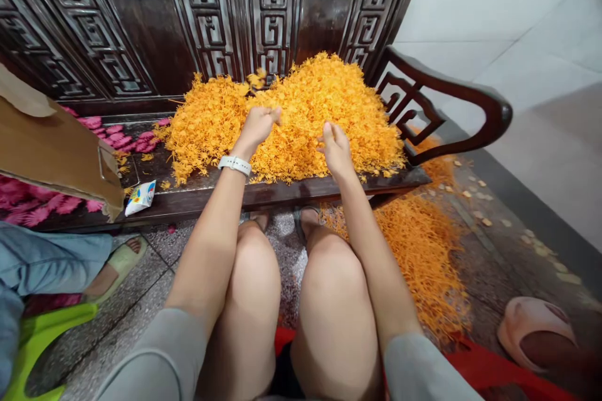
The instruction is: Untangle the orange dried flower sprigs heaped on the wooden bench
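Note:
A large heap of small yellow-orange artificial flower pieces covers the seat of a dark wooden bench. Over the heap's front middle, my left hand is closed, thumb and fingers pressed together. What lies at its fingertips is too small to make out. A few blurred flower pieces show beyond it, against the bench back. My right hand hovers over the front right of the heap, fingers curled in toward the thumb. Whether it pinches a piece is not clear. The two hands are apart.
A cardboard box stands at the left, with pink flower pieces around it and a small white packet beside it. The curved armrest bounds the right. Orange strands pile on the floor. Another person's leg is at left.

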Motion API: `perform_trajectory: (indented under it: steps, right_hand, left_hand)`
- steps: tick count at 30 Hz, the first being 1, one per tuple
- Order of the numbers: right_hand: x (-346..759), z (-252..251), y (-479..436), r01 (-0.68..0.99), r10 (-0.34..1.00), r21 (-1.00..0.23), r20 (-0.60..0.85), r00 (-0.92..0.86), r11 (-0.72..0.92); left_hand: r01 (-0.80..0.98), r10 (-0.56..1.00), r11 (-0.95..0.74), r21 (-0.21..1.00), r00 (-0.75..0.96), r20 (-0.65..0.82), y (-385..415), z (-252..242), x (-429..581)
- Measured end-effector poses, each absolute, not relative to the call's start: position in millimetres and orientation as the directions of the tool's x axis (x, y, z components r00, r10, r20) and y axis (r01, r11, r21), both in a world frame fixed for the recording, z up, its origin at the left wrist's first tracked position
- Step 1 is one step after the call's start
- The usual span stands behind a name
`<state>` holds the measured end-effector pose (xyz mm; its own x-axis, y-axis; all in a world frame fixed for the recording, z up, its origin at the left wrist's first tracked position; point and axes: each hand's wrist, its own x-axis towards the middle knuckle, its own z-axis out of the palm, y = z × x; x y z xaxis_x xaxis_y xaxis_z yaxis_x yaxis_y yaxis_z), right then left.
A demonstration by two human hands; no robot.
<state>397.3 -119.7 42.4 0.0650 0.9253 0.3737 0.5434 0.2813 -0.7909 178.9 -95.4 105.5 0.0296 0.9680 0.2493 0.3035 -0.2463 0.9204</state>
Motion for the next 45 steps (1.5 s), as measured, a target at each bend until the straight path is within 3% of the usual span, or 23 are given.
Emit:
perform_trajectory:
  steps: [3, 5, 8, 12, 19, 25, 31, 36, 40, 45]
  right_hand:
    - [387, 59, -135, 0.235, 0.953, -0.929, 0.301, 0.034, 0.285]
    - [382, 69, -143, 0.143, 0.962, -0.951, 0.271, -0.031, 0.273]
    - [378, 72, -147, 0.116, 0.959, -0.956, 0.256, -0.123, 0.270]
    - [378, 66, -148, 0.141, 0.945, -0.941, 0.286, -0.160, 0.308]
    - [378, 61, -151, -0.122, 0.958, -0.989, 0.112, -0.266, 0.082]
    - [377, 59, -153, -0.086, 0.954, -0.981, 0.190, -0.233, 0.174]
    - [384, 58, -151, -0.109, 0.973, -0.967, 0.232, -0.011, 0.230]
    - [389, 55, -147, -0.107, 0.920, -0.946, 0.266, 0.287, 0.307]
    - [386, 55, -149, 0.010, 0.853, -0.924, 0.356, 0.382, 0.381]
    - [383, 68, -163, 0.132, 0.804, -0.851, 0.525, 0.278, 0.509]
  left_hand:
    - [0.427, 0.951, -0.284, 0.858, 0.238, 0.196, -103, 106, 184]
    - [0.499, 0.916, -0.330, 0.801, 0.373, 0.145, -107, 107, 188]
    - [0.508, 0.859, -0.409, 0.758, 0.494, 0.133, -112, 110, 194]
    - [0.432, 0.823, -0.433, 0.791, 0.547, 0.152, -116, 118, 198]
    - [0.364, 0.744, -0.430, 0.826, 0.662, 0.095, -122, 123, 201]
    - [0.264, 0.751, -0.377, 0.888, 0.648, 0.126, -116, 111, 201]
    - [0.276, 0.839, -0.292, 0.916, 0.533, 0.108, -117, 109, 197]
    - [0.113, 0.852, -0.119, 0.986, 0.522, 0.043, -124, 114, 199]
    - [0.261, 0.905, -0.221, 0.940, 0.413, 0.097, -124, 114, 205]
    - [0.508, 0.907, -0.411, 0.757, 0.311, 0.284, -129, 122, 200]
